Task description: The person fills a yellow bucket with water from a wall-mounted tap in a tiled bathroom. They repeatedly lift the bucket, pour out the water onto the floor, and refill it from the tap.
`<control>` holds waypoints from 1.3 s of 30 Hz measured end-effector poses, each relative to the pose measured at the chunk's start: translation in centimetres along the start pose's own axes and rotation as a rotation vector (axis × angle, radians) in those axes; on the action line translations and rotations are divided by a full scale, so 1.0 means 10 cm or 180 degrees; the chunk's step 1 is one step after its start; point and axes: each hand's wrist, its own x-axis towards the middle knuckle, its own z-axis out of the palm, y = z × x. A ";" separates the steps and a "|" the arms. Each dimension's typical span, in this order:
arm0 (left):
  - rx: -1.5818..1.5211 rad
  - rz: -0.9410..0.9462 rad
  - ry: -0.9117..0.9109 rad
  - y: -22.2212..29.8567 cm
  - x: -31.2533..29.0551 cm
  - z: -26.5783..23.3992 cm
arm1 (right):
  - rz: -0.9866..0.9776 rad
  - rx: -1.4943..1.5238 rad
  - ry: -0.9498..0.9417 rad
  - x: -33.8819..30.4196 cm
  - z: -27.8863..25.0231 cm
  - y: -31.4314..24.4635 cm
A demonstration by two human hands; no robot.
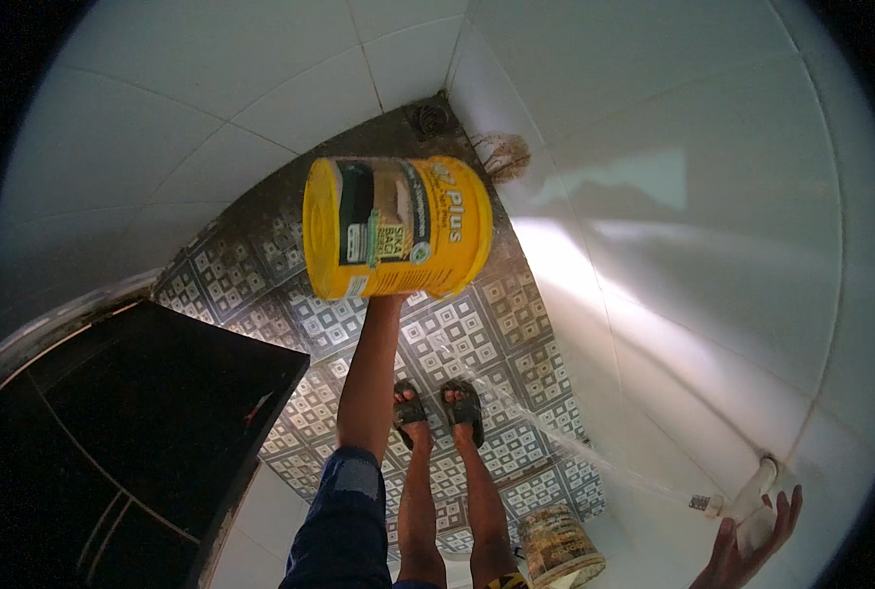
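A yellow plastic bucket [398, 228] with a dark printed label lies on its side in the air, above the tiled floor. My left hand [390, 298] holds it from below; most of the fingers are hidden behind the bucket. At the lower right, a white tap [756, 506] juts from the wall, and a thin stream of water [575, 447] shoots from its nozzle toward the floor near my feet. My right hand [751, 552] is at the tap with fingers spread around it; whether they touch it I cannot tell.
My sandalled feet [465, 404] stand on the patterned floor [516, 378]. A stained bucket [560, 550] sits near my legs. A dark door-like panel [153, 422] takes up the left. White tiled walls [692, 196] meet by a floor drain [429, 120]; a brown brush-like bundle [504, 157] leans nearby.
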 end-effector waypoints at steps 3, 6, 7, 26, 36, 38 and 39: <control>0.0013 -0.0118 0.0400 0.02 -0.35 -0.13 | -0.0019 -0.0012 0.0016 0.00 0.00 0.02; 0.1960 0.0311 0.0803 -0.02 -0.78 -0.20 | -0.0145 -0.0155 -0.0031 0.00 -0.01 0.02; 0.2371 0.0346 0.1069 -0.05 -0.93 -0.21 | -0.0188 -0.0222 -0.0046 0.00 -0.01 0.03; 0.7947 0.0478 -0.2944 -0.69 -1.55 0.17 | -0.0184 0.0145 -0.0015 -0.14 0.06 0.24; 0.8086 0.0502 -0.2951 -0.67 -1.83 -0.07 | -0.0385 0.0159 0.0007 -0.15 0.08 0.32; 0.8134 0.0049 -0.3254 -0.65 -1.89 -0.05 | -0.0412 0.0162 -0.0005 -0.15 0.08 0.34; 0.8171 -0.0162 -0.3423 -0.65 -1.91 0.03 | -0.0433 0.0140 -0.0011 -0.15 0.06 0.35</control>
